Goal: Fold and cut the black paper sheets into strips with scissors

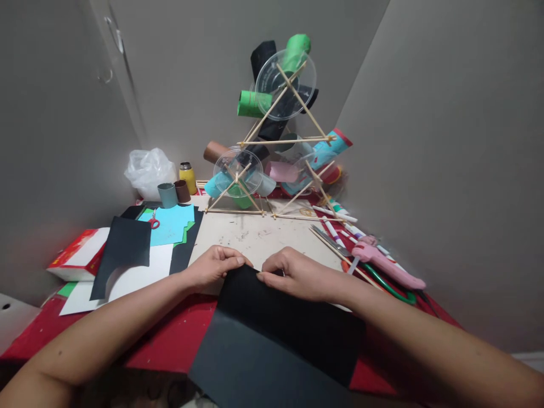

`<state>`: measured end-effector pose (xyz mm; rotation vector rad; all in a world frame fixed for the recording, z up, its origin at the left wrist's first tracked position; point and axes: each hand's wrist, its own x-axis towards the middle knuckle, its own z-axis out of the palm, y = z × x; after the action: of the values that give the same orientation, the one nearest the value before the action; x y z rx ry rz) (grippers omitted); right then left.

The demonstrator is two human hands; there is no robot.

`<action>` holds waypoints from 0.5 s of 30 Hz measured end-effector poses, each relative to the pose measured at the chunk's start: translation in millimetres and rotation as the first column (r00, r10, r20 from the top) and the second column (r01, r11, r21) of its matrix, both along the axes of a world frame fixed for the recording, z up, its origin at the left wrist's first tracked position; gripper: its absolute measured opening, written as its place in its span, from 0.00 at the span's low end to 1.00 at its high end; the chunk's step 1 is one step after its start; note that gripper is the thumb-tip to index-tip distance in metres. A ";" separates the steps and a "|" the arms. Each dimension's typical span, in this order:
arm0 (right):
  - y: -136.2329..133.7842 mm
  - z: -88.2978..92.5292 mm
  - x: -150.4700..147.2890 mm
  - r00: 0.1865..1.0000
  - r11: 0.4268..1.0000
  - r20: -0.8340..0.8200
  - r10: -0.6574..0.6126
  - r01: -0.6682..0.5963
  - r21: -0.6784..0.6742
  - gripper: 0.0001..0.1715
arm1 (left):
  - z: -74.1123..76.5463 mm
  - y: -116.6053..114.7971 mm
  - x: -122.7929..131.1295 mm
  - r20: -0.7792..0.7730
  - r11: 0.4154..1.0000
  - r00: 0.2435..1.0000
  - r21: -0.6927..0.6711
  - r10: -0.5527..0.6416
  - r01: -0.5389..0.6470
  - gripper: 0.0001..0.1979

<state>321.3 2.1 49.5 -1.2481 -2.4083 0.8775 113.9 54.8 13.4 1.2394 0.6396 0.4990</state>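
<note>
A large black paper sheet (280,334) lies on the red table (170,340) in front of me, its near part hanging over the edge. My left hand (215,265) pinches the sheet's far edge with closed fingers. Close beside it, my right hand (297,273) also grips that far edge, fingers curled down on the paper. Both hands nearly touch at the fold line.
A skewer-and-cup structure (276,136) with coloured paper rolls stands at the back. Blue paper (170,224), black paper (123,246), small red scissors (153,222), a red box (79,255) lie left. A pink glue gun (385,263), markers (340,218) and skewers lie right. Walls enclose both sides.
</note>
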 end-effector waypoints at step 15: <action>2.9 -14.6 7.3 0.969 0.900 -0.239 -0.060 -0.051 -0.432 0.27 | -4.8 0.0 -1.6 0.047 0.990 0.997 -0.126 -0.053 0.059 0.17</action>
<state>328.6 5.0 34.8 -1.1949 -2.0741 1.5371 112.3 54.8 8.5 1.1202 0.5894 0.4306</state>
